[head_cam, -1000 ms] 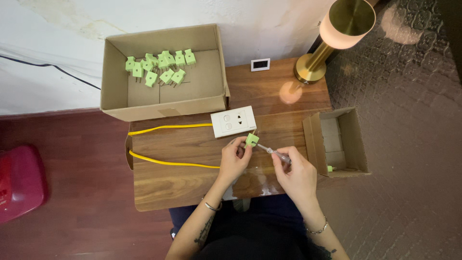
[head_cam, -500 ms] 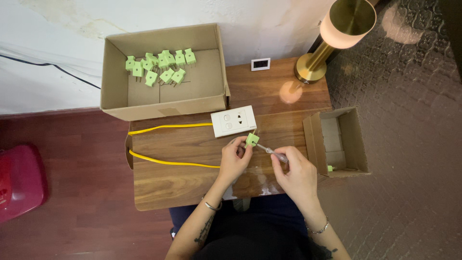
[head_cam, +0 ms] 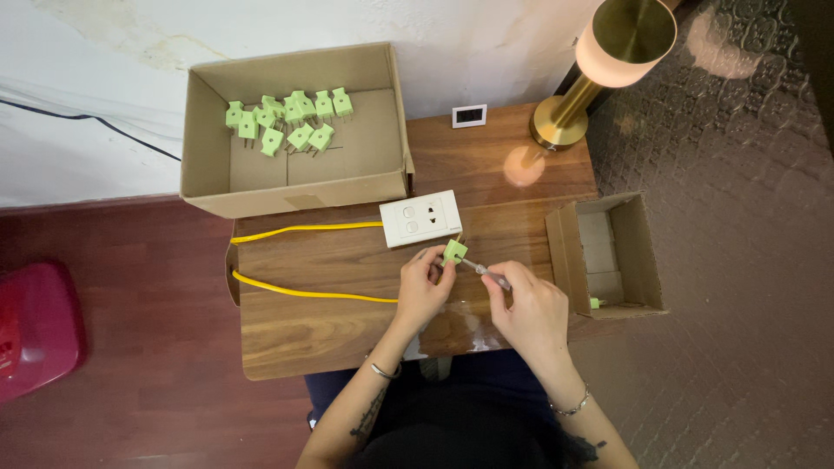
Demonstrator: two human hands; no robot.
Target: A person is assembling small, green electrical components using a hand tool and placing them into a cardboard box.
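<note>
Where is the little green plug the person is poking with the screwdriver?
In the head view, the green plug sits pinched in the left hand, above the table's middle, just below the white socket block.

The right hand (head_cam: 530,311) covers most of the thin tool (head_cam: 486,273); only its shaft shows, and its tip at the green plug (head_cam: 454,252) is too small to make out. The left hand (head_cam: 423,291) hides the plug's lower side, so its grip there cannot be read. The yellow cable (head_cam: 304,293) vanishes under the left hand at 3 o'clock. The lamp (head_cam: 608,52) is cut by the top edge at 12 o'clock. The red thing (head_cam: 35,330) is cut at 9 o'clock. The small box (head_cam: 608,256) hides part of a green piece (head_cam: 596,303).
</note>
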